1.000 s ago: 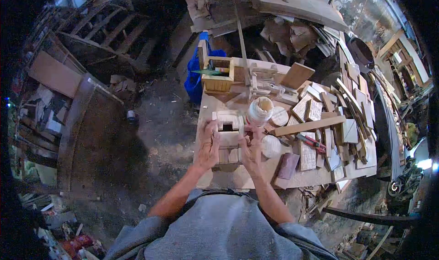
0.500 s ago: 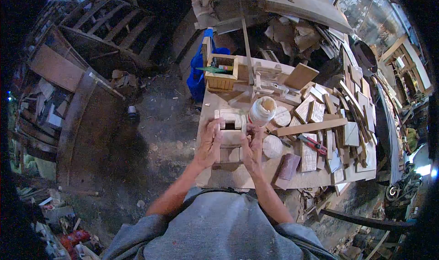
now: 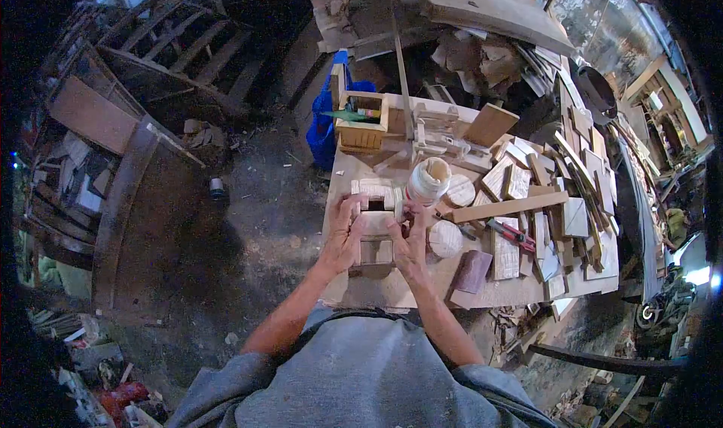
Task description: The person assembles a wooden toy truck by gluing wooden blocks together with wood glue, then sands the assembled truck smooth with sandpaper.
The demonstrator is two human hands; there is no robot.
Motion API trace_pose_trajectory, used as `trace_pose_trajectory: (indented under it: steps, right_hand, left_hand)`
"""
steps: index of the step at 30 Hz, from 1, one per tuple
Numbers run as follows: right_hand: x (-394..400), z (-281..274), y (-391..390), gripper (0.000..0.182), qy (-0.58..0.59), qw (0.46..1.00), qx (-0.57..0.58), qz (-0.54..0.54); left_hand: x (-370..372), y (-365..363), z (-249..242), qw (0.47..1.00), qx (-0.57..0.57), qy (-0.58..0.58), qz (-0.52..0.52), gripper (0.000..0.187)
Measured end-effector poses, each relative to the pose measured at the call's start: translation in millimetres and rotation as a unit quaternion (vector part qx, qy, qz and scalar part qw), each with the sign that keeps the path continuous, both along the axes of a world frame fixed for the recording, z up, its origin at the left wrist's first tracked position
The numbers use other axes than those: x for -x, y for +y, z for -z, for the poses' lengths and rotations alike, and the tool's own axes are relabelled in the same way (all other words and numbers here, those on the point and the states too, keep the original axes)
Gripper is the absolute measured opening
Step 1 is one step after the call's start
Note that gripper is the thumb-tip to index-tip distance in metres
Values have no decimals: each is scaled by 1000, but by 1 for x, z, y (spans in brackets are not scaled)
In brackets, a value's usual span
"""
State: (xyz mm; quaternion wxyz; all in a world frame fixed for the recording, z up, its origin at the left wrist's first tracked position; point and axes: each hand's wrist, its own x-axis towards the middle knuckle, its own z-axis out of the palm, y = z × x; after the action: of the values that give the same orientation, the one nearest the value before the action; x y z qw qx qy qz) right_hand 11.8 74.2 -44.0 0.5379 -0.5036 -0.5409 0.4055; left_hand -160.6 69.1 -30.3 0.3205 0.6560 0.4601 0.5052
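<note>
A small pale wooden assembly (image 3: 376, 221) of glued blocks stands on the workbench (image 3: 392, 289) right in front of me. My left hand (image 3: 343, 236) presses against its left side and my right hand (image 3: 412, 240) against its right side, fingers wrapped around the piece. A white open glue jar (image 3: 428, 180) stands just beyond my right hand. A round wooden disc (image 3: 445, 238) lies right of my right hand.
A small slatted wooden crate (image 3: 361, 123) sits at the bench's far end, beside a blue bag (image 3: 322, 130). Several wood offcuts and a long strip (image 3: 508, 206) crowd the right side, with red-handled pliers (image 3: 512, 234). Dirt floor lies left; planks are stacked behind.
Both hands stay clamped on the wooden assembly, shifting only slightly. The view has wobbled a little; nothing else on the bench has moved.
</note>
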Motion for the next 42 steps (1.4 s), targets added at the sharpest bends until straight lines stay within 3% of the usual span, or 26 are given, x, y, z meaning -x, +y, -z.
trace_pose_trajectory:
  steps: [4, 10, 16, 19, 22, 25, 28, 29, 32, 33, 37, 40, 42]
  right_hand:
    - [3, -21, -7, 38, 12, 1000, 22, -9]
    - [-3, -31, -18, 37, 44, 999, -21, -7]
    - [-6, -31, -30, 51, 17, 999, -24, -14]
    - [-9, -39, -23, 40, -181, 977, -109, -11]
    - [-12, -69, -11, 39, -366, 898, -240, -39]
    - [-23, -77, 6, 30, -339, 922, -173, -77]
    - [-39, -72, 12, 18, -177, 983, -44, 14]
    - [-37, -83, 6, 19, -149, 987, -56, 13]
    - [-33, -88, -16, 26, -265, 950, 167, -12]
    - [-34, -66, -16, 34, -316, 934, 166, -28]
    - [-25, -41, -15, 43, -6, 978, 189, -86]
    - [-31, -26, -10, 50, 119, 958, 236, -115]
    - [-29, -32, -14, 50, 93, 965, 204, -136]
  left_hand:
    - [1, 1, 1, 1000, 6, 3, 1, 46]
    - [13, -11, -2, 999, 21, 25, 7, 71]
    - [20, -17, 4, 988, 137, -59, 27, 71]
    - [16, -21, 4, 982, 164, -98, 11, 68]
    - [16, -25, 10, 964, 229, -132, -10, 65]
    - [13, -28, -13, 946, 301, -116, -36, 62]
    - [13, -28, -14, 950, 293, -104, -40, 63]
    - [13, -28, -14, 947, 294, -126, -35, 63]
    - [11, -25, -10, 934, 304, -183, -27, 63]
    - [9, -23, -9, 930, 311, -197, -28, 63]
    - [7, -18, 16, 932, 280, -232, -18, 62]
    - [8, -16, 13, 924, 312, -219, -35, 64]
    - [10, -17, 2, 923, 333, -191, -28, 64]
